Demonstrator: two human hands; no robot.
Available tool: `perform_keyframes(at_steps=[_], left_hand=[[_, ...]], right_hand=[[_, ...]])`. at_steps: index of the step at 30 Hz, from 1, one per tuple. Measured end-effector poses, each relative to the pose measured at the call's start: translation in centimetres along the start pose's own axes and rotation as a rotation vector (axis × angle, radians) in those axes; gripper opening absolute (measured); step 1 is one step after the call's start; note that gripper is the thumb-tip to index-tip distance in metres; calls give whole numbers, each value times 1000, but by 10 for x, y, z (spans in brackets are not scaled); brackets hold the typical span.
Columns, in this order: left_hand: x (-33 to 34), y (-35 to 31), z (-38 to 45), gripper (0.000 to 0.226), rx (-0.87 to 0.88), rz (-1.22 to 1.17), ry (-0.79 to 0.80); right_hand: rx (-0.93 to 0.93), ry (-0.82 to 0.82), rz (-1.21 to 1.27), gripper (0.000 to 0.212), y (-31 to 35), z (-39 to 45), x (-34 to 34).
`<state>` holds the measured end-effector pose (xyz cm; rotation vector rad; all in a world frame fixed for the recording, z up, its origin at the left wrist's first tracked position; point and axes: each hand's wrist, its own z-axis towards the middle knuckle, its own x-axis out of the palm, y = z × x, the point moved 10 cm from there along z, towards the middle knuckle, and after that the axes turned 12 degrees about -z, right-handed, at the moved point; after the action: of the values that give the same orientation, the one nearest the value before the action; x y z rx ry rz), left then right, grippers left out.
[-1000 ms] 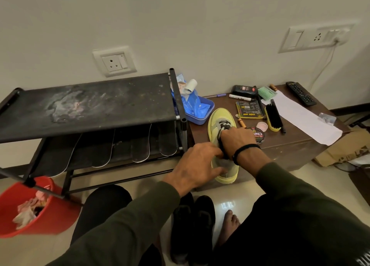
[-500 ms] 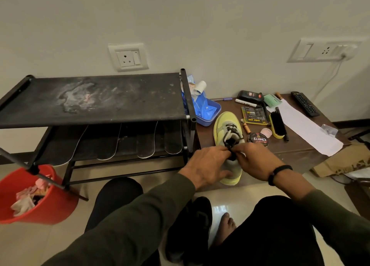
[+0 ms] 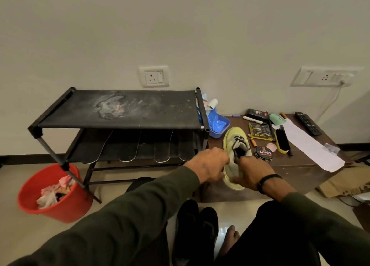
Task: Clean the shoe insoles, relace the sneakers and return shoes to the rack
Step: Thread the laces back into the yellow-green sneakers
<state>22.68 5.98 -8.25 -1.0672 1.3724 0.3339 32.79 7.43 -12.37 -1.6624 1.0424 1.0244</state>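
A yellow-green sneaker point(image 3: 233, 136) with black laces lies on the brown low table point(image 3: 296, 162), its toe toward the wall and its heel over the front edge. My left hand point(image 3: 210, 162) grips the sneaker's left side near the collar. My right hand point(image 3: 250, 172) holds the heel end, thumb under the sole's edge, with fingers at the black lace by the tongue. Several dark insoles point(image 3: 128, 147) lie side by side on the black rack's point(image 3: 120, 109) lower shelf. A pair of black shoes point(image 3: 197, 228) stands on the floor between my legs.
A red bucket point(image 3: 54, 193) of rags stands under the rack's left corner. The table holds a blue tray point(image 3: 219, 128), a shoe polish tin point(image 3: 263, 153), a brush point(image 3: 282, 139), a white paper sheet point(image 3: 308, 145), a remote point(image 3: 308, 123) and small items. My bare foot point(image 3: 230, 239) is on the floor.
My right hand slid from the laces down to the heel end of the sneaker. The sneaker's heel now sticks out past the table edge. My head pulled back, widening the view.
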Motion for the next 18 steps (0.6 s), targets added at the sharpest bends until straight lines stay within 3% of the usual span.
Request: perform_keyframes(at_steps=[4,8,13,18], left_hand=[[-30,-1,-32,77,74,-169,-64],[-62,-23,-80,77,208,-372,-46],[-94,-7,-150,62,143,-472,-15],[-117,53,-218,86,-68,-504,-3]], right_hand=[[-73,-32,105,62,11,-28,-52],[-252,-104,205,72,43,-85,-125],[-361,-228,318,57,89,-123,-199],[-546,-310,346,61,185,-131,-250]])
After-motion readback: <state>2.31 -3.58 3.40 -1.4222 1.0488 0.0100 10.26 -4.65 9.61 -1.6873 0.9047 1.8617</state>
